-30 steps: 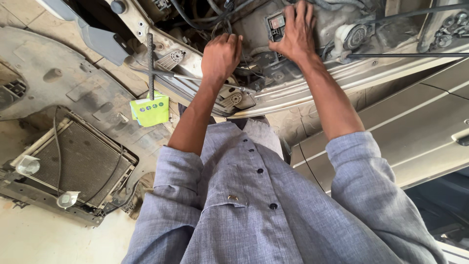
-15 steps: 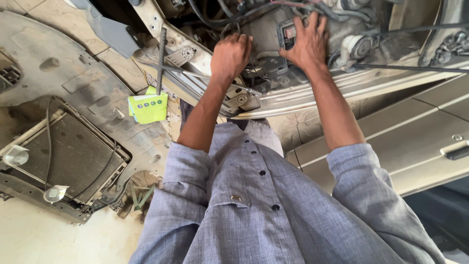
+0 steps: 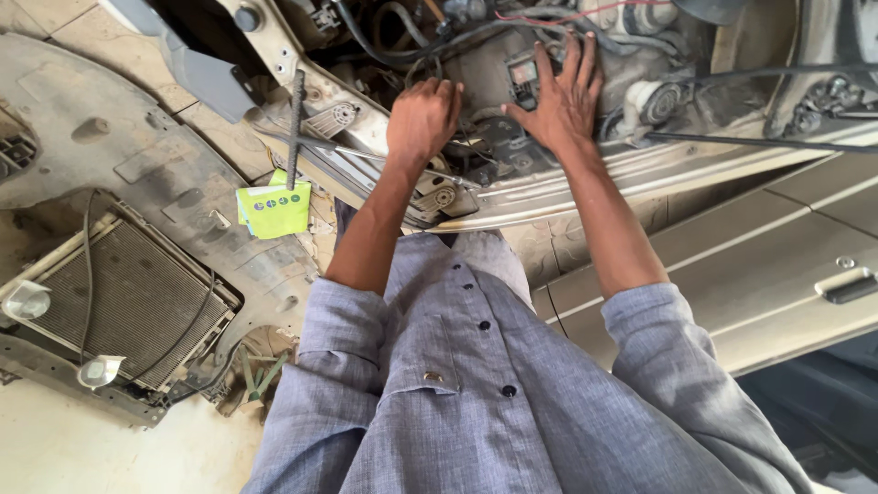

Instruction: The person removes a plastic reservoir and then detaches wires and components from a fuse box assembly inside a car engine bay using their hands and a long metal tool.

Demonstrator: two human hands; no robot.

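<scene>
I lean over the open front of a car's engine bay (image 3: 640,55), full of dusty hoses and wires. My left hand (image 3: 422,117) is curled with its fingers down among the parts behind the cream front crossmember (image 3: 567,197); what it grips is hidden. My right hand (image 3: 560,99) lies flat with fingers spread on a dark part beside a small grey box (image 3: 522,73). My grey buttoned shirt fills the lower view.
A cross-shaped wheel wrench (image 3: 294,128) leans on the car's front. A yellow-green packet (image 3: 273,210) lies below it. On the floor at left are a removed radiator (image 3: 119,302) and a dirty underbody panel (image 3: 110,146). A detached cream car door (image 3: 777,265) lies at right.
The view has tilted down a little, so both hands sit lower in the frame. Both hands stay at the same spots in the engine bay.
</scene>
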